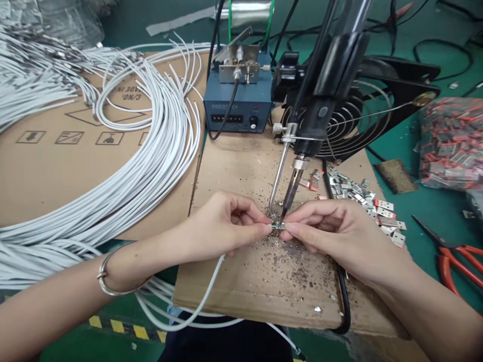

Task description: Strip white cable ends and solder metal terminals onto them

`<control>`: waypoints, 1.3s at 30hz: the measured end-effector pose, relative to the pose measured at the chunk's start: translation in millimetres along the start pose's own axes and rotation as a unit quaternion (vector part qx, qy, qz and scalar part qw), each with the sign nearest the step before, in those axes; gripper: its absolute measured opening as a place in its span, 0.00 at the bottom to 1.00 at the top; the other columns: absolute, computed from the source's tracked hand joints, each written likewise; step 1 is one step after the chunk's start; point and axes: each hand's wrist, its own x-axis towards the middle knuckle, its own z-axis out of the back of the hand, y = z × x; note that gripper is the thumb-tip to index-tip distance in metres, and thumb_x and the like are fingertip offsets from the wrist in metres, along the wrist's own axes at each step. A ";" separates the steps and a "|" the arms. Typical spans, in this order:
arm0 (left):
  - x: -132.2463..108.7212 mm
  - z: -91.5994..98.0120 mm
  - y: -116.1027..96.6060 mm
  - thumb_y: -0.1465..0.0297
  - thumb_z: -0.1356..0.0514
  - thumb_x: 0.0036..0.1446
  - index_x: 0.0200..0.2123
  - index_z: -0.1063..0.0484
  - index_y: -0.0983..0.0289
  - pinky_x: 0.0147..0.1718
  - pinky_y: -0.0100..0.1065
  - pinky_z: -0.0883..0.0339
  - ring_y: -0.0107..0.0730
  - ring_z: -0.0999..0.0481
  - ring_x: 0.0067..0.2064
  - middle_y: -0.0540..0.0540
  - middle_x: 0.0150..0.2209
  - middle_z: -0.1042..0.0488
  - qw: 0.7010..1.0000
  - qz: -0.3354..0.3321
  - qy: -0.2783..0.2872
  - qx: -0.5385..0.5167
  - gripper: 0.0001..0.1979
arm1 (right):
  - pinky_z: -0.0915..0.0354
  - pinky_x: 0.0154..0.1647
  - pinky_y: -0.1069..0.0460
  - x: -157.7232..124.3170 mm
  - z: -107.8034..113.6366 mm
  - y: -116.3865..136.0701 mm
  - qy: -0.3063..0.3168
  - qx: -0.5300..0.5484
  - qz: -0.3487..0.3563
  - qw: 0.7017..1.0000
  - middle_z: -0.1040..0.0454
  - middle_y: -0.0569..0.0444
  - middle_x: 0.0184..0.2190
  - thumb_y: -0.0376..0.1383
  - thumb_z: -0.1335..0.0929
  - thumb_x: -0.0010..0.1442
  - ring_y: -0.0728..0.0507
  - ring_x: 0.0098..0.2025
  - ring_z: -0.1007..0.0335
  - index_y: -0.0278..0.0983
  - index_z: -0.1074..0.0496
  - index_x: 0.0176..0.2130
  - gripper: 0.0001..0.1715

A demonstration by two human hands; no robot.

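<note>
the left hand [230, 223] pinches the end of a white cable [212, 281] between thumb and forefinger; the right hand [332, 226] likewise pinches a small metal usb plug [282, 226], meeting it beneath the soldering iron [293, 188]; whether the tip touches is unclear; a slipping grip could misalign the joint, and fingertips so near could burn; one iron, one solder spool [251, 17], one fan [402, 75]; bundled cables [166, 120] and loose plugs [352, 190] overlap too much to count.
</note>
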 end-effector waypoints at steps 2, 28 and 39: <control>-0.2 -0.3 0.1 0.71 0.37 0.48 0.24 0.30 0.67 0.13 0.20 0.42 0.18 0.38 0.17 0.45 0.17 0.35 1.000 -0.001 -0.002 -0.004 0.05 | 0.43 0.16 0.64 0.9 -0.2 -0.1 0.003 0.001 0.001 1.000 0.21 0.57 0.22 0.29 0.25 0.44 0.58 0.16 0.38 0.42 0.21 0.26 0.08; -3.5 -1.4 0.5 0.73 0.39 0.50 0.25 0.28 0.68 0.17 0.22 0.45 0.19 0.37 0.21 0.48 0.21 0.31 0.994 -0.077 -0.021 0.070 0.05 | 0.41 0.16 0.58 2.4 -3.2 5.9 -0.002 -0.041 -0.019 0.999 0.22 0.54 0.20 0.32 0.24 0.41 0.51 0.18 0.33 0.38 0.22 0.24 0.05; -3.9 -3.1 -3.4 0.75 0.39 0.51 0.24 0.28 0.69 0.15 0.22 0.45 0.17 0.40 0.17 0.44 0.16 0.35 0.999 -0.045 -0.011 0.028 0.05 | 0.45 0.14 0.57 -0.1 0.2 3.3 0.004 -0.034 -0.021 0.999 0.22 0.54 0.21 0.34 0.26 0.46 0.53 0.16 0.39 0.39 0.22 0.25 0.01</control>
